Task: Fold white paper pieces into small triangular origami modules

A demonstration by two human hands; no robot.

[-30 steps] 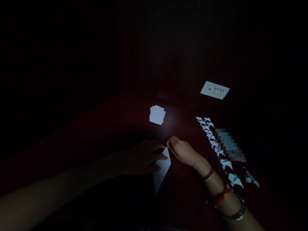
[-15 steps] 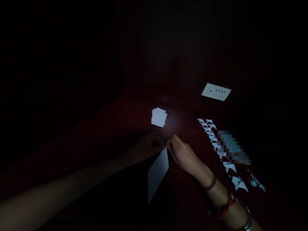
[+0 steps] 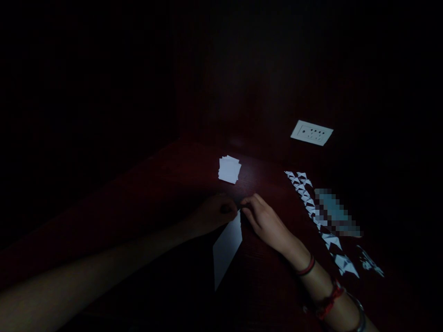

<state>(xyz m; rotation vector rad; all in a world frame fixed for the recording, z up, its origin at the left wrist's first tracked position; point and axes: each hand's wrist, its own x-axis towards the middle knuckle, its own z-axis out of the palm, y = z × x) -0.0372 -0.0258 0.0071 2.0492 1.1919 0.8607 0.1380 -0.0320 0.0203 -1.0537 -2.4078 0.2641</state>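
Observation:
A sheet of white paper [image 3: 227,251] hangs at a slant in front of me, below my hands, over the dark reddish table. My left hand [image 3: 221,212], mostly in shadow, pinches its upper corner between thumb and curled fingers. Close by on the right, my right hand [image 3: 263,219] has thumb and bent forefinger at the same corner, in a loose pinch; the exact contact is too dark to see clearly. Beyond both hands lies a stack of small white paper squares [image 3: 230,169], slightly fanned.
Folded white paper pieces [image 3: 306,198] run in a row along the right side of the table [image 3: 277,276]. Beside them are a blurred-out bluish object [image 3: 335,210] and a small pale item [image 3: 370,262]. A socket plate [image 3: 312,133] is on the back wall.
My right hand's fingers have loosened a little, with the thumb and forefinger further apart. The left hand keeps its pinch and the sheet has barely moved.

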